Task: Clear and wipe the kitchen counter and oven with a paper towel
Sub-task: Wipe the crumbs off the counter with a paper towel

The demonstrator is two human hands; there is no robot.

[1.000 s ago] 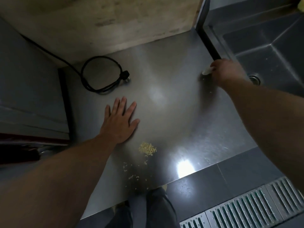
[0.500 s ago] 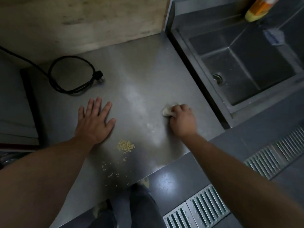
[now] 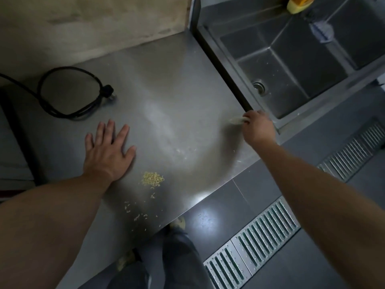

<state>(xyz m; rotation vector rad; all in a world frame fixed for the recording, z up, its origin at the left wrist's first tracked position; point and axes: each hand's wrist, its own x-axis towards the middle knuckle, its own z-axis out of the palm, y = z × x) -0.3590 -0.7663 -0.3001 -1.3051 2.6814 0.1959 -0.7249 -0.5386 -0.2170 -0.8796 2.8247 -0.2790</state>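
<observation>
The step in hand is wiping the brushed stainless-steel kitchen counter point(image 3: 170, 84), judged from how the 2 hands lie. The right hand point(image 3: 257, 127), at about 3 o'clock on the counter and just beside the counter's right edge, has its fingers curled round a small crumpled whitish paper towel point(image 3: 236, 121); the wad pokes out toward 9 o'clock and touches the steel. The left hand point(image 3: 108, 152) lies flat at about 8 o'clock, fingers straight and spread, palm pressed on the counter, holding nothing and apparently bracing the body.

A small heap of pale yellow crumbs point(image 3: 152, 178) sits at about 6 o'clock, just beside the left hand's thumb side, with a thin scatter of loose bits point(image 3: 135, 213) nearer the front edge. Faint whitish smears show across the middle of the steel. A coiled black power cord with plug point(image 3: 70, 94) lies at 10 o'clock, and the deep steel sink basin point(image 3: 312, 65) stands at 2 o'clock, beyond the dark gap at the counter's edge.

The wiping looks partly done. The next move probably calls for drawing the towel from 3 o'clock toward 6 o'clock, gathering heap and scatter without pushing them over the front edge. No oven can be made out here.
</observation>
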